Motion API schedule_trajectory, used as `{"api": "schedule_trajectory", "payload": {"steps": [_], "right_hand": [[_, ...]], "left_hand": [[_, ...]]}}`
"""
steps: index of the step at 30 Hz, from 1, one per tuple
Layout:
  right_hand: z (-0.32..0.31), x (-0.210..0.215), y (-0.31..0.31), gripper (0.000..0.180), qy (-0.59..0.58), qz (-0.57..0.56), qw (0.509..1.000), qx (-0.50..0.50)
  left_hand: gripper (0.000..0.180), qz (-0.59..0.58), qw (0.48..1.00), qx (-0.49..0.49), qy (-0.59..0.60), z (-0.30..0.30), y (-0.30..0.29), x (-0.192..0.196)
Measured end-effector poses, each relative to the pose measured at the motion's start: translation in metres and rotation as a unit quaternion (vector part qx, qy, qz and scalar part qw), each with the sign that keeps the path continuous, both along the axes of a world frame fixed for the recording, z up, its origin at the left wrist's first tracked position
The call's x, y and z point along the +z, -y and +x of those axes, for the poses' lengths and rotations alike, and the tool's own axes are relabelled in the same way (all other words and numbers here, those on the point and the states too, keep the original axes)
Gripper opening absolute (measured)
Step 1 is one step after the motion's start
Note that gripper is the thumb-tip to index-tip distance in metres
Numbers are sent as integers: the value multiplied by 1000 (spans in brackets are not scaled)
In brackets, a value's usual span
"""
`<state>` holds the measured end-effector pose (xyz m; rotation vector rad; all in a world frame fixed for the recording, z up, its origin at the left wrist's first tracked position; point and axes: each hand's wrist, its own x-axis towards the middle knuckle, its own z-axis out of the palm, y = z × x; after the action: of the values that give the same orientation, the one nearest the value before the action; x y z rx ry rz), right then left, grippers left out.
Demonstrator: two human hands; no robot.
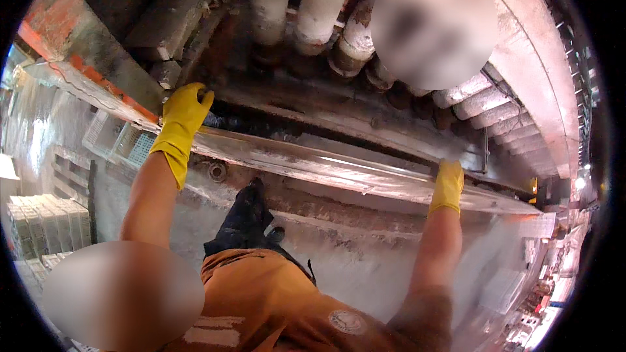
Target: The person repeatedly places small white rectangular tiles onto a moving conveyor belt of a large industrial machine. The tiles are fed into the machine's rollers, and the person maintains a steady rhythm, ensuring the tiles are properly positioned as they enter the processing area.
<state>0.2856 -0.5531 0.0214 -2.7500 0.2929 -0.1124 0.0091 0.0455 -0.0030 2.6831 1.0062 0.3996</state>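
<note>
a person in an orange shirt [280, 293] and dark trousers [238, 225] leans over a long pale rail [355, 175] that crosses the middle of the frame, dropping toward the right. the yellow-gloved left hand [184, 114], curled, is at the rail's left end; the yellow-gloved right hand [448, 186] is set over it, right of centre. whether either one pinches anything cannot be told. the wide spacing appears to suit the rail's length and to balance the body between two points. the floor [365, 261] below is grey and streaked. past the rail runs a grimy ledge [339, 115], with thick whitish pipes [323, 6] at upper centre. pale stacked crates [49, 225] stand at far left; a bright light [580, 182] glows at far right.
</note>
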Motion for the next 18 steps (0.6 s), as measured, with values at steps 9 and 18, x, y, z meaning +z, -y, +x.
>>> {"api": "schedule_trajectory", "payload": {"steps": [9, 18], "right_hand": [[26, 5, -13, 52, -14, -74, 997, -20], [36, 16, -25, 55, -91, -82, 992, -33]], "left_hand": [[42, -49, 999, -11, -12, 21, -15, 16], [40, -35, 999, -20, 1, 18, -23, 13]]}}
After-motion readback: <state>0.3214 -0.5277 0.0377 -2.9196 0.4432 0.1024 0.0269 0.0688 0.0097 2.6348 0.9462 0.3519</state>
